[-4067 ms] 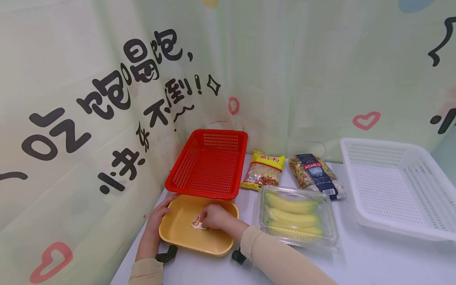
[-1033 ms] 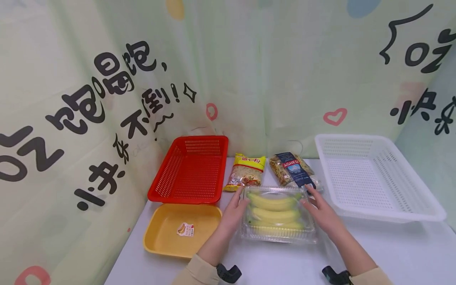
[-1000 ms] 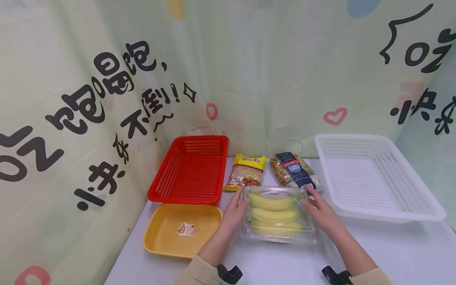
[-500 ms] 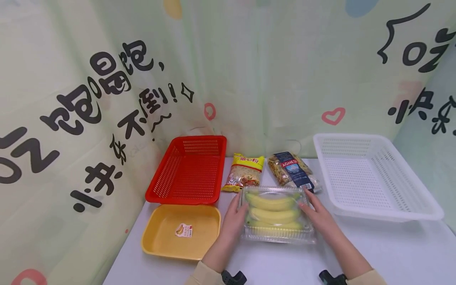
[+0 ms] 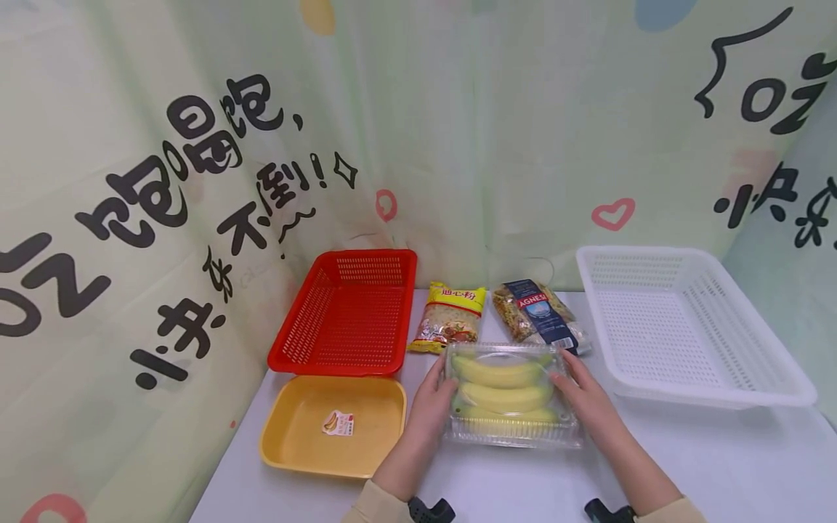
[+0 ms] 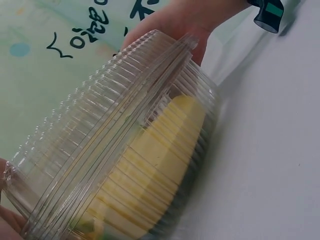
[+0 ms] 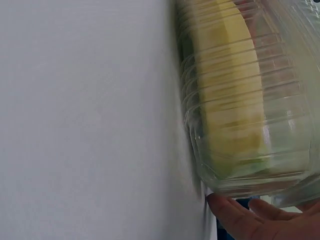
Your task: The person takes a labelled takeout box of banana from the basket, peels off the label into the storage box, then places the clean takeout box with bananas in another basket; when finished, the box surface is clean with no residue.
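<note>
A clear plastic box of bananas (image 5: pixel 511 392) sits on the white desk (image 5: pixel 719 465) near its front edge. The left hand (image 5: pixel 433 404) presses flat against the box's left side, the right hand (image 5: pixel 584 399) against its right side, fingers fairly straight. A yellow tray (image 5: pixel 294 428) lies at the desk's left edge, a red basket (image 5: pixel 346 312) behind it, a white basket (image 5: pixel 686 327) toward the right edge.
</note>
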Demonstrator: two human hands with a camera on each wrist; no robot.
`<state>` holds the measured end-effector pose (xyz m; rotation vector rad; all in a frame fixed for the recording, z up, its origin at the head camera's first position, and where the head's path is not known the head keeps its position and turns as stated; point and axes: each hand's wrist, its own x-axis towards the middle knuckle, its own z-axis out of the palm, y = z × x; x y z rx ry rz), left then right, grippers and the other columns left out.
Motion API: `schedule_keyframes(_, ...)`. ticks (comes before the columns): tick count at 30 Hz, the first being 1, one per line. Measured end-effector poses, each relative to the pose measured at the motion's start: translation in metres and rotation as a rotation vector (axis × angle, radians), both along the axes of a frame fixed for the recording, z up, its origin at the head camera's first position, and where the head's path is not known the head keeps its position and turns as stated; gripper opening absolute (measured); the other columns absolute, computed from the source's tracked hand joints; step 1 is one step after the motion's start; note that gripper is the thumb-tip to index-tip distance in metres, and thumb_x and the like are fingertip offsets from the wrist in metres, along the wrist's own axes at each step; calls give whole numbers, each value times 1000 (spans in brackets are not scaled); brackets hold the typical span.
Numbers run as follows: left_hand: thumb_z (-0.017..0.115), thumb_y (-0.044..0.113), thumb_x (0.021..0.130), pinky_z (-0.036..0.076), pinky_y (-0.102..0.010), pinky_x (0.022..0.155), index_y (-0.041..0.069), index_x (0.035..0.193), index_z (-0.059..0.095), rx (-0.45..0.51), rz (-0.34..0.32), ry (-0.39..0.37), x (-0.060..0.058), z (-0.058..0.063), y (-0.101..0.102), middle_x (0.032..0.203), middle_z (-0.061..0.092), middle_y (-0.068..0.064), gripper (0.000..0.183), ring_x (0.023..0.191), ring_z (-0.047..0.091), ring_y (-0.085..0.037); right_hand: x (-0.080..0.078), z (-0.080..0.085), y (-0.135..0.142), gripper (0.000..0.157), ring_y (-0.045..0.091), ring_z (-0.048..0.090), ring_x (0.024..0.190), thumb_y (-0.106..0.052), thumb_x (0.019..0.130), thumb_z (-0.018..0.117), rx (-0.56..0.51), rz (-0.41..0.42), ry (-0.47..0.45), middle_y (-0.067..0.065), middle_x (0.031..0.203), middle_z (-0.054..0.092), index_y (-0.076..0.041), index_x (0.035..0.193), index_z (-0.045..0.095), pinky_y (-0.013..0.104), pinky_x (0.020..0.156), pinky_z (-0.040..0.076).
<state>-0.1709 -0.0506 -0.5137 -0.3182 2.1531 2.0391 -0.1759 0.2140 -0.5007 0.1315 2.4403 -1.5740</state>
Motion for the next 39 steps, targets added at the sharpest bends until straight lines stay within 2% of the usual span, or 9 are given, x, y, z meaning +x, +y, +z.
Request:
schedule_keyframes(7,53,29,97,29,-59,117,39,150,39,-10,18,0,0,5,0,157,40,-2,56,145,34,-32,1,8,-1,72,48,6,150,-42,103,45,-33,-11,32,24,164,4,-18,160,9,64,119,13)
schedule_keyframes(14,56,34,96,35,-58,113,41,149,40,-25,21,-4,-2,15,-4,155,43,-2,56,139,42,-29,-5,18,-2,75,48,4,150,-46,103,44,2,-2,25,23,165,2,-19,160,5,65,118,12)
schedule_keyframes(20,57,38,95,54,-44,97,45,148,39,-28,0,-14,-7,26,-12,151,46,-2,56,121,54,-24,-8,31,-3,74,50,7,149,-47,102,44,3,13,62,24,164,4,-20,161,7,68,117,14)
schedule_keyframes(24,60,35,93,57,-39,92,45,147,41,9,13,-16,-11,36,-16,154,42,-4,57,120,55,-24,-11,41,-4,73,47,1,151,-45,102,45,-34,20,83,20,165,1,-20,160,8,69,117,11)
schedule_keyframes(28,61,29,93,58,-35,88,41,147,43,46,46,1,-16,45,-18,150,45,-6,58,113,58,-23,-14,48,-4,74,45,-4,151,-43,103,44,-97,36,84,18,166,-5,-22,161,3,69,117,9)
schedule_keyframes(30,62,28,92,58,-33,84,39,147,44,66,55,18,-17,49,-19,144,49,-7,59,107,59,-22,-15,50,-4,75,47,-2,151,-44,102,44,-136,47,89,19,166,-4,-22,160,1,69,117,11)
schedule_keyframes(33,61,27,93,57,-33,86,36,149,43,92,65,44,-18,54,-22,146,49,-4,60,108,60,-21,-14,52,-3,78,50,5,150,-48,102,42,-169,64,93,24,165,3,-22,160,-3,71,115,15)
schedule_keyframes(35,60,26,93,56,-35,91,34,150,42,109,76,59,-19,56,-23,148,49,-2,60,112,59,-21,-13,53,-4,79,50,10,148,-50,102,40,-189,72,79,26,164,4,-24,160,-7,71,114,21)
schedule_keyframes(39,59,25,93,50,-38,103,35,151,39,132,103,77,-22,57,-23,155,42,7,62,127,53,-18,-10,55,-9,80,51,24,143,-56,101,37,-205,66,36,22,165,-6,-28,159,-10,64,105,41)
